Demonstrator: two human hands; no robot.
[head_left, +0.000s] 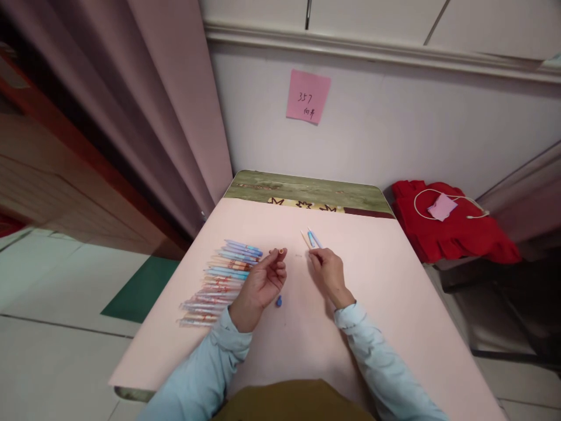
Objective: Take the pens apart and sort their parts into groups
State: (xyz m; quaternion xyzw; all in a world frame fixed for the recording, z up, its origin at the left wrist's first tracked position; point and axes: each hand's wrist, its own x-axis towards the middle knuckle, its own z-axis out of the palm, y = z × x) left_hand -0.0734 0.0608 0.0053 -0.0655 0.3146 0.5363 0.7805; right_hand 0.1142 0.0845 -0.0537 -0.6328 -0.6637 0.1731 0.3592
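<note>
My left hand is raised over the table, thumb and forefinger pinching a small brown cap-like piece with a round open end. Beside it lies a row of pens in blue, brown, cream and clear shades, partly covered by my left hand and sleeve. My right hand has its fingers closed on a cream pen, tip pointing away from me. Right beside that pen are blue and pale lilac pens, their lower ends hidden by the fingers. A small blue piece rests on the table below my left hand.
A pale pink cover lies over the table, with a green patterned strip showing at the far edge. Behind it is a wall with a pink note. Red cloth with a white cable is at right; a curtain hangs left.
</note>
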